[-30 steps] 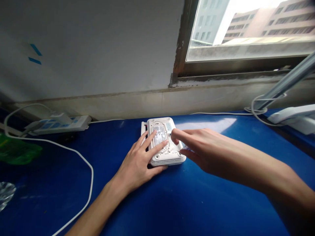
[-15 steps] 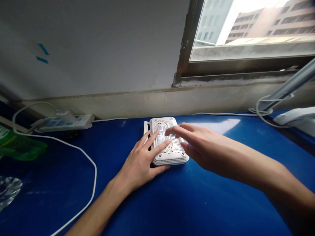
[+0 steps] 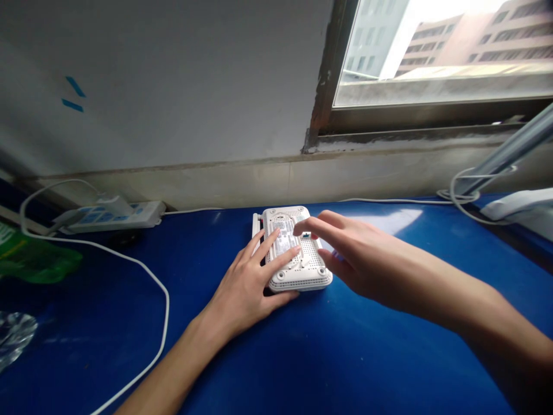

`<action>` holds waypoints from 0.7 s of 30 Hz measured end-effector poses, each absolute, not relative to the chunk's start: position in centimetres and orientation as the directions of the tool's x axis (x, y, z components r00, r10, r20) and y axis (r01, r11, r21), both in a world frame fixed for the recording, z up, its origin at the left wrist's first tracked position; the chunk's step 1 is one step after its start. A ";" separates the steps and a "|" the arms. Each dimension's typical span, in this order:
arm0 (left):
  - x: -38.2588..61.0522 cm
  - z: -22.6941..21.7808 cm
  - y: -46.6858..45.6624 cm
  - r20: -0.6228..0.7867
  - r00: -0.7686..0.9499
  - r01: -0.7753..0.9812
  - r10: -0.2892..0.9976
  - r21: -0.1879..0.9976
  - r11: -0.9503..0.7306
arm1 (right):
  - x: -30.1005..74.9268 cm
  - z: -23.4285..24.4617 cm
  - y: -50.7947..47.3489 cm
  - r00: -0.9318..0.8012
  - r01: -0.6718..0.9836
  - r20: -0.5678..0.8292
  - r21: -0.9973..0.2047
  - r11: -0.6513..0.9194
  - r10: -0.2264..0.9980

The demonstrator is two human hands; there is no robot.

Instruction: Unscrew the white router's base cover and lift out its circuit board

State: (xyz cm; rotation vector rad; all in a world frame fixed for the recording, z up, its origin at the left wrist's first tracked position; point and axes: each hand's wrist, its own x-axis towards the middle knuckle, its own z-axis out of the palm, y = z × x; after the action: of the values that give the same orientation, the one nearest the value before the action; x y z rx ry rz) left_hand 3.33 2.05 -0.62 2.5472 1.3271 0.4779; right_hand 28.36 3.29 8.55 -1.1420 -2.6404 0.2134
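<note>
A white Wi-Fi router (image 3: pixel 298 280) lies on the blue tabletop with its vented underside up, showing a printed label, round feet and a small blue-green mark. Its folded antenna (image 3: pixel 256 223) runs along the left side. My left hand (image 3: pixel 246 276) rests on the router's left part, fingers spread over the label and thumb along the near edge. Over the right part hovers my right hand (image 3: pixel 345 239), its index finger bent down towards the label and its thumb apart. Whether that fingertip touches the surface I cannot tell. Nothing shows in the right hand.
A white power strip (image 3: pixel 116 216) with a plug in it stands at the back left. Its white cable (image 3: pixel 166 305) loops across the left of the table (image 3: pixel 345 357). A green bottle (image 3: pixel 38 256) and clear plastic (image 3: pixel 15 337) lie left. A metal pole (image 3: pixel 505 150) with wound cable stands right.
My right hand has shifted slightly to the right, and its index fingertip has drawn back a little over the label. My left hand and the router stay nearly still.
</note>
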 end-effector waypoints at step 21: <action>3.2 -0.7 2.0 0.174 0.537 0.749 0.826 0.351 -0.561 | 28.4 9.0 2.5 -0.680 0.675 0.187 -0.216 0.705 0.709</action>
State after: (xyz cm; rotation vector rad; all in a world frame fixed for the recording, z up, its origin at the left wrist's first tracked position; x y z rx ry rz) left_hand 3.21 2.04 -0.70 2.5419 1.3264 0.4732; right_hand 28.35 2.46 9.02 -1.0999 -2.6580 0.1881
